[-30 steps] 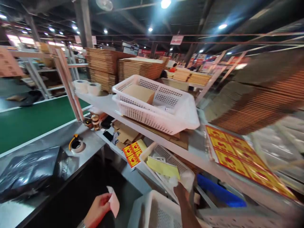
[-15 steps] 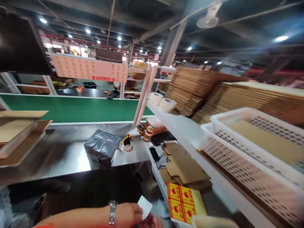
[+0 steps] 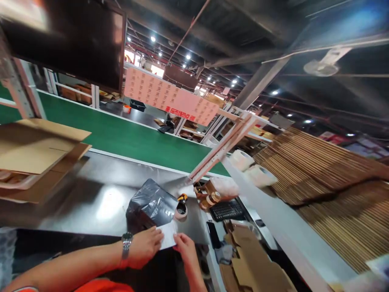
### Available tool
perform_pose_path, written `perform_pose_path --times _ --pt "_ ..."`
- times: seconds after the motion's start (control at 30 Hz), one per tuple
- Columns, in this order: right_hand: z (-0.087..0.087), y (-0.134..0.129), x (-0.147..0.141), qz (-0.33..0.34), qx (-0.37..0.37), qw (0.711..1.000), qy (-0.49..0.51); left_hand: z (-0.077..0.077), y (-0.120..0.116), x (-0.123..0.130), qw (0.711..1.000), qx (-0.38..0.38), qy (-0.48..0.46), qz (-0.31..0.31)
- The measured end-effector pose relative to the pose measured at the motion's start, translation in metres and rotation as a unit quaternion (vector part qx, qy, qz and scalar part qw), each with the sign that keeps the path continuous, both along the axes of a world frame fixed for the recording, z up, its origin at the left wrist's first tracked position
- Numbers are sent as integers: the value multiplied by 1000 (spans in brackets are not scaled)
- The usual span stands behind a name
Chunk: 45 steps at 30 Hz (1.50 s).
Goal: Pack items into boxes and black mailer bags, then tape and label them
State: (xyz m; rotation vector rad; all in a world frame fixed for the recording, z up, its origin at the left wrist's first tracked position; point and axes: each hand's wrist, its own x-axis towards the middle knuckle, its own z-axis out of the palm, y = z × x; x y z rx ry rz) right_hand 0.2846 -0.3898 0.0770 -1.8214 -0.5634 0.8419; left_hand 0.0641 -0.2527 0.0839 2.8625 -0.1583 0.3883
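A small white paper slip (image 3: 167, 236) is stretched between my two hands, just in front of the steel table's near edge. My left hand (image 3: 145, 247), with a metal watch on its wrist, pinches the slip's left side. Its right edge is between the thumb and fingers of my right hand (image 3: 184, 244). Right behind the slip, a package wrapped in black plastic (image 3: 153, 200) rests on the table. Beside that package stands a tape dispenser (image 3: 181, 207) with a yellow and black top. Any print on the slip is too blurred to read.
An open cardboard box (image 3: 45, 150) stands on the steel table (image 3: 106, 207) at left. Beyond runs a green conveyor belt (image 3: 146, 142). At right are a phone (image 3: 213, 234), a keyboard (image 3: 227, 209), flattened cardboard (image 3: 255, 259), tape rolls (image 3: 259, 175) on a shelf and stacked cartons (image 3: 319, 170).
My view has swung left and tilted. Both hands, with the white slip, have come up from the lower edge to the front of the black package. The slip is now held out between them.
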Motion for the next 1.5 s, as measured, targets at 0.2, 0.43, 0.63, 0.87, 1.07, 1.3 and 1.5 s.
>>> perform_pose_path --times 0.2,0.43,0.63,0.87,1.07,1.3,1.5 --pt "0 130 2 11 17 991 -135 -11 116 -3 997 -9 -40 65" --pt "-26 188 4 -32 -9 955 -294 -51 184 8 986 -81 -56 135" --pt "-47 185 4 -53 -43 924 -377 -70 173 24 981 -107 -22 162" --pt "-62 184 3 -63 -67 902 -423 -85 157 4 979 -133 59 142" --pt "-66 187 -10 43 -95 867 -488 -105 143 -19 973 -114 8 201" --pt "-52 192 -19 169 -230 836 -469 -122 136 -30 960 -120 -42 250" --pt "-90 105 17 -98 -146 883 -435 -129 137 -49 956 -124 -122 234"
